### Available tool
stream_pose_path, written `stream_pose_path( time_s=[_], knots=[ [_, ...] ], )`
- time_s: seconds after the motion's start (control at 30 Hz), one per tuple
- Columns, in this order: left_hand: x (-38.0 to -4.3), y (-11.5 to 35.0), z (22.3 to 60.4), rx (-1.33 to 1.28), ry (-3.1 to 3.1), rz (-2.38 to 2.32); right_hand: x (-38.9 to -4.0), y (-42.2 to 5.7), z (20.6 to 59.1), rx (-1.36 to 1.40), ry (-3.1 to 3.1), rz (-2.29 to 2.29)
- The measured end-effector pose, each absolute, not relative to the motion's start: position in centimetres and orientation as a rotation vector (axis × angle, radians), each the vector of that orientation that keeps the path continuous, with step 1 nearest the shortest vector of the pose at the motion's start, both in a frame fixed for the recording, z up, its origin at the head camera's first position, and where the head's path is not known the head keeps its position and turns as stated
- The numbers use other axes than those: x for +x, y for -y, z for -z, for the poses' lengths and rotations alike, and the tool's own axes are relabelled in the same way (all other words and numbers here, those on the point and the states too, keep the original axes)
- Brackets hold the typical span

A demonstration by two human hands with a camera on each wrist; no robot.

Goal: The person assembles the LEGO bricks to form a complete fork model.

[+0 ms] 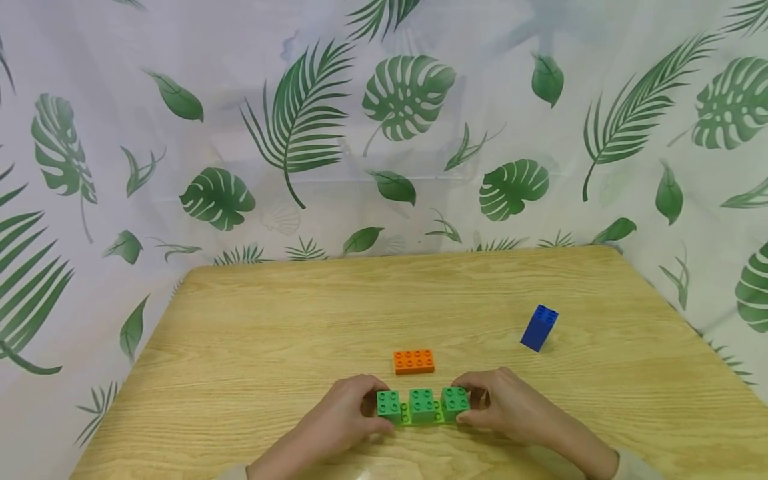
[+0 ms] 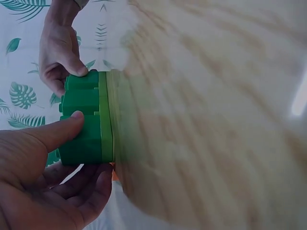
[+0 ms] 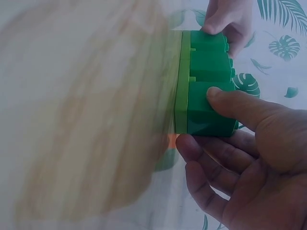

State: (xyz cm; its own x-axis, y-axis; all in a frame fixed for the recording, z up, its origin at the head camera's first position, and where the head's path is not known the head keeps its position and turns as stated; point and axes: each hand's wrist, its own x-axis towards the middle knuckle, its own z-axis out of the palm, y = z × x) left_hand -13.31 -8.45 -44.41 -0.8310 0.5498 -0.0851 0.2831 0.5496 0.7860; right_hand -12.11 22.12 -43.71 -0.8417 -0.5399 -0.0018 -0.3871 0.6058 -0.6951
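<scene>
Three green square toy bricks (image 1: pixel 422 408) sit spaced in a row on a long light-green toy brick (image 3: pixel 181 91) that rests on the table. My left hand (image 1: pixel 343 412) holds the left end brick (image 2: pixel 82 143), with the thumb on its near face and the fingers around its far side. At the other end my right hand (image 1: pixel 509 408) grips the right brick (image 3: pixel 209 115) in the same way, thumb in front and fingers behind. The middle brick stands between the hands, untouched. Gaps between the bricks show the light-green studs.
An orange toy brick (image 1: pixel 414 361) with two rows of studs lies just behind the green row. Farther back on the right stands a tall blue brick or stack (image 1: pixel 539 328). The wooden table (image 1: pixel 270 313) ends at a leaf-patterned curtain (image 1: pixel 336 220).
</scene>
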Motion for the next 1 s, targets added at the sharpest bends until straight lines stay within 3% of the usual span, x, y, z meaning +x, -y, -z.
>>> stream_pose_path(
  time_s=[0.63, 1.0],
  knots=[
    [-13.5, 8.1, 44.2, 0.678, -2.516, -1.126, -11.9, -21.8, 43.3, -0.677, -2.599, 1.053],
    [-15.3, 7.7, 42.0, 0.739, -2.601, -1.123, -13.6, -21.9, 41.3, -0.715, -2.685, 1.024]
  ],
)
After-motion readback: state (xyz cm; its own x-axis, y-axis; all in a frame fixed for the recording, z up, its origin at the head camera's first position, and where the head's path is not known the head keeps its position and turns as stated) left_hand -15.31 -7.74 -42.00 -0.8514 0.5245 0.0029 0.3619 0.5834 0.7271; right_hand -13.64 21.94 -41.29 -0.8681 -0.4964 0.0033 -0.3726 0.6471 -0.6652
